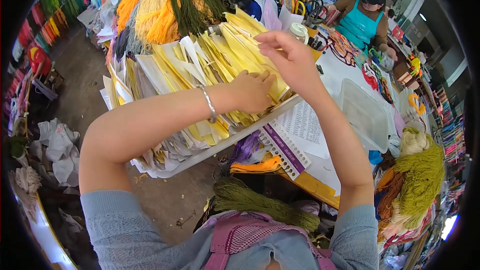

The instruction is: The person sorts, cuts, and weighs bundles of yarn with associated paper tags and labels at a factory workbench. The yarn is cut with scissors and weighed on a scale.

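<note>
A long pale tray [240, 137] is packed with upright yellow and white paper sleeves [192, 65], many creased and dog-eared. My left hand [255, 92], below a silver bracelet [207, 104], rests on the yellow sleeves near the tray's right end. Its fingers are spread and bent against the paper; the fingertips are partly hidden. Just above and to the right, my right hand [292, 57] is raised over the same end of the row. Its fingers point left, loosely bent and apart, and I see nothing held in them.
Orange and green yarn [150, 17] is heaped behind the tray. On the white table lie a printed sheet [302, 125], a purple-edged thread card [285, 150] and a clear plastic box [364, 115]. Olive yarn [420, 167] hangs at right. A person in a turquoise apron [360, 22] sits beyond.
</note>
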Demonstrator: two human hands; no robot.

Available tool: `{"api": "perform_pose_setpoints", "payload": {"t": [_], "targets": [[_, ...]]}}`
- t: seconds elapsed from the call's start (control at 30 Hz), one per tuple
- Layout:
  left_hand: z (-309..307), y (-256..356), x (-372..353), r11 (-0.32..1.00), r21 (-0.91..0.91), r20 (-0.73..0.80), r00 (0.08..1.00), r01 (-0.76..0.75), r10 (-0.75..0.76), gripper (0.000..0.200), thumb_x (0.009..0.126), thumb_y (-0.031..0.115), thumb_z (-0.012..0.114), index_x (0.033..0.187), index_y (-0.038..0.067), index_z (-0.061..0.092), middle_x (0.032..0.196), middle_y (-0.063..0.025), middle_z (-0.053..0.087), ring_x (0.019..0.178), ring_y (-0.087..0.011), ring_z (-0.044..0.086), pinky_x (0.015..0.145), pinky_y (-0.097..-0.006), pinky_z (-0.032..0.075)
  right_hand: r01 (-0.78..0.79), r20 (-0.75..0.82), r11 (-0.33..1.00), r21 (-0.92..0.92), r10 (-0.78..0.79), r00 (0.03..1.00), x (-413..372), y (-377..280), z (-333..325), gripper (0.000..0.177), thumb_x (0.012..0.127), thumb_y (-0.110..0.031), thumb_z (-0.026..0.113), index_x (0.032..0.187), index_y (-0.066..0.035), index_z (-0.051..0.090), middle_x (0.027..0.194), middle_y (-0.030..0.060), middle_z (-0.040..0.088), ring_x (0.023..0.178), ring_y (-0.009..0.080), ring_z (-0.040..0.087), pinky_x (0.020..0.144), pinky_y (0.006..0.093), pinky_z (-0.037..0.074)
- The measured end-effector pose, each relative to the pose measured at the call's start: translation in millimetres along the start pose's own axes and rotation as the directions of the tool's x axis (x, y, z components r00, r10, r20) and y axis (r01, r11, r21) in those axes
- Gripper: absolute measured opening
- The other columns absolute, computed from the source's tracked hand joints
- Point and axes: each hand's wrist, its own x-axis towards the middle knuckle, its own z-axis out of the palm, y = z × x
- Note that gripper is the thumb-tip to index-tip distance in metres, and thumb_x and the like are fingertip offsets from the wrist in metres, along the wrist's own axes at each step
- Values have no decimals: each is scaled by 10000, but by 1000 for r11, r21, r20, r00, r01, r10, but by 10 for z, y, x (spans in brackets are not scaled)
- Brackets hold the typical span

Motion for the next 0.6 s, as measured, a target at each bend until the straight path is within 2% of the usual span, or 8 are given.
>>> {"api": "perform_pose_setpoints", "payload": {"t": [0.07,0.2,0.27,0.3,0.37,0.4,0.47,0.6], "targets": [[-17,54,42,998,64,70,997,11,-15,530,909,372,452,1221,-54,501,1246,-175,557,1157,-303,539,914,-442,389,-27,49,999,19,26,998,39,94,48,171,891,-26,520,1006,-16,646,1054,143,666,924,229,665,802,325,526],[-54,89,29,997,67,97,994,50,-56,523,922,397,449,1193,-48,494,1232,-183,566,1176,-294,534,937,-455,388,-80,200,996,-37,86,976,124,457,81,196,900,-82,582,1084,-30,628,1075,82,652,956,162,636,852,288,502],[-95,54,-9,979,202,160,987,-40,8,488,931,402,455,1081,-43,590,1067,-173,645,1056,-305,603,875,-451,450,17,377,899,-439,167,911,149,386,72,266,864,-167,637,1101,-46,625,1042,106,653,906,227,649,831,328,506],[-214,96,-53,978,204,164,986,-45,12,488,931,402,455,1081,-43,590,1067,-173,645,1056,-305,603,875,-451,450,12,371,899,-439,169,913,134,416,67,266,864,-167,637,1101,-46,625,1042,106,653,906,227,649,831,328,506],[-533,227,-184,971,239,343,937,-16,-68,409,923,359,501,866,-8,673,849,-152,677,882,-323,653,763,-443,503,110,342,861,-496,77,937,75,530,82,270,825,-214,687,1041,-58,645,1108,122,620,999,273,606,870,360,479],[-548,211,-248,971,237,349,935,-21,-65,409,923,359,501,866,-8,673,849,-152,677,882,-323,653,763,-443,503,154,330,838,-524,32,944,47,569,87,275,805,-238,712,1010,-64,654,1141,130,604,1046,296,584,889,376,465],[-567,128,-398,951,307,135,989,14,-58,369,904,308,548,701,29,679,727,-140,662,758,-337,658,679,-448,518,167,352,860,-482,16,936,19,630,31,269,798,-242,719,984,-58,659,1163,134,591,1072,299,567,908,372,454],[-655,-51,-444,960,256,279,942,116,-188,231,880,250,569,861,50,683,907,-131,671,859,-319,642,764,-432,503,249,403,892,-377,-84,911,47,835,-76,262,783,-265,735,905,-41,673,1190,143,579,1114,304,547,950,367,437]]}}
